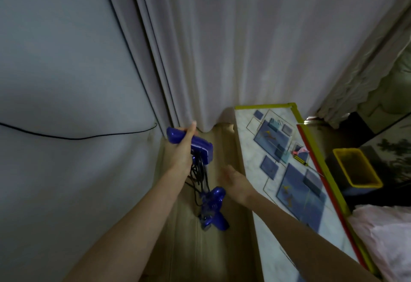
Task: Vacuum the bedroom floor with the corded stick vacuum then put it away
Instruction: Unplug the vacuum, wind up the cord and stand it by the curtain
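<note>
A blue stick vacuum point(209, 206) stands upright in the narrow gap between the wall and a table. My left hand point(182, 150) grips its blue handle point(175, 136) at the top. A bundle of black cord point(199, 170) hangs wound along the vacuum's body below the handle. My right hand point(233, 181) hovers just right of the cord, blurred, fingers relaxed and holding nothing. The vacuum's floor head is hidden below.
A grey curtain point(222, 48) hangs behind the vacuum. A black cable point(77, 138) runs along the pale wall on the left. A patterned table point(278, 170) with a yellow edge stands on the right, with a yellow-rimmed bin point(355, 168) beyond it. Wooden floor point(184, 248) shows below.
</note>
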`<state>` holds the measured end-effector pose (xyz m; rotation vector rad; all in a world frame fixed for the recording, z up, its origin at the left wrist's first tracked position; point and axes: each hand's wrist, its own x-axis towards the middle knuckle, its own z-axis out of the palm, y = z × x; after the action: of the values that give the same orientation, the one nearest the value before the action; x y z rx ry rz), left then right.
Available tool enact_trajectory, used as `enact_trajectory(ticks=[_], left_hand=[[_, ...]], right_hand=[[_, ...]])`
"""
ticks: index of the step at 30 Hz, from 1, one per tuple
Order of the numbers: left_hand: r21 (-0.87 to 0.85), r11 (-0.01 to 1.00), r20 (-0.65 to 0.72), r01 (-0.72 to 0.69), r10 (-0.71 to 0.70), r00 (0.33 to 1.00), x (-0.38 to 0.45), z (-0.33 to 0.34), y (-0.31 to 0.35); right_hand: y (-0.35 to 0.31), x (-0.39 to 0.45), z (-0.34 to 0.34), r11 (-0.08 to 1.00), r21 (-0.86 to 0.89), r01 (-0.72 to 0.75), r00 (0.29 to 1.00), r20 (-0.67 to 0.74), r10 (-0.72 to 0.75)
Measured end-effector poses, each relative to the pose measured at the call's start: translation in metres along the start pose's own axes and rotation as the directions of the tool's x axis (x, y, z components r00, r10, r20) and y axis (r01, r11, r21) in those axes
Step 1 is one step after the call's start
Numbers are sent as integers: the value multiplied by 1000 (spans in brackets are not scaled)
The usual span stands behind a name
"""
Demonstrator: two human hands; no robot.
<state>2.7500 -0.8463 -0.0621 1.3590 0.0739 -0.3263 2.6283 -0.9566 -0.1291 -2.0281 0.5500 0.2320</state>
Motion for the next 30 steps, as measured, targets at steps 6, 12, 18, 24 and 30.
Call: enact_trajectory(ticks=[6,12,18,24,30], left_hand=[[-29,996,367,87,-71,927,-25,9,27],[28,989,673,148,-128,728,-57,16,55],[182,966,925,182,-231,303,-130,11,54],[354,923,935,148,-344,-90,-246,14,32],[526,848,780,61,-453,-432,-395,-8,11]], right_hand=[[4,-40,-11,999,-26,28,983,-182,-32],[-26,-91,3,968,-30,251,932,-264,-249],[-31,-169,49,971,-225,80,841,-508,-187],[-19,-290,111,990,23,-142,638,-762,110],[-9,-422,186,919,263,-293,302,-886,350]])
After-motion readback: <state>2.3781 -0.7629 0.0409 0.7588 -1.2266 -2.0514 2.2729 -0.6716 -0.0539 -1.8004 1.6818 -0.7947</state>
